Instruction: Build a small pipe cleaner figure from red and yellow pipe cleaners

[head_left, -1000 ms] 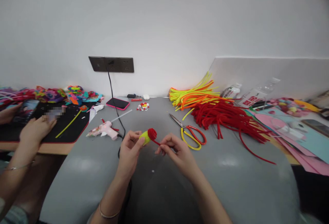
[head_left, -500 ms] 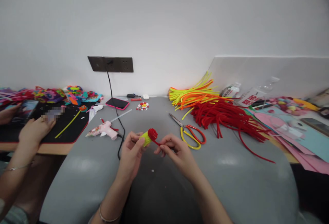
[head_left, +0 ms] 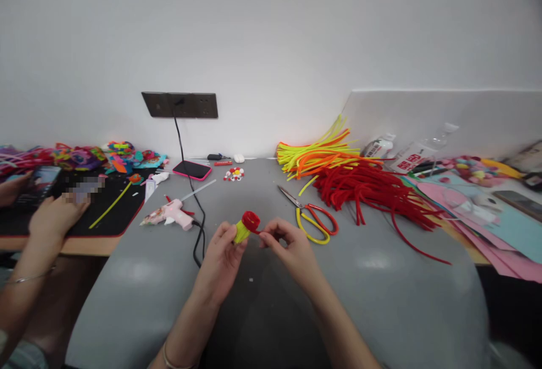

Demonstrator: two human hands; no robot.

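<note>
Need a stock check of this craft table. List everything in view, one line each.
coiled pipe-cleaner piece: one, red coil on yellow-green, held between both hands
scissors: one, red and yellow handles, table centre-right
red pipe cleaners: a pile, red, right of the scissors
yellow and orange pipe cleaners: a bundle, behind the red pile
glue gun: one, pink, left of centre, black cord attached
phone: one, pink-edged, near the wall
wall socket strip: one, dark, on the wall
paper sheets: several, pink and blue, far right
table: one, grey
co-worker's hand: one, far left, by a black mat
left hand: grips the yellow-green part
right hand: pinches the red end
</note>
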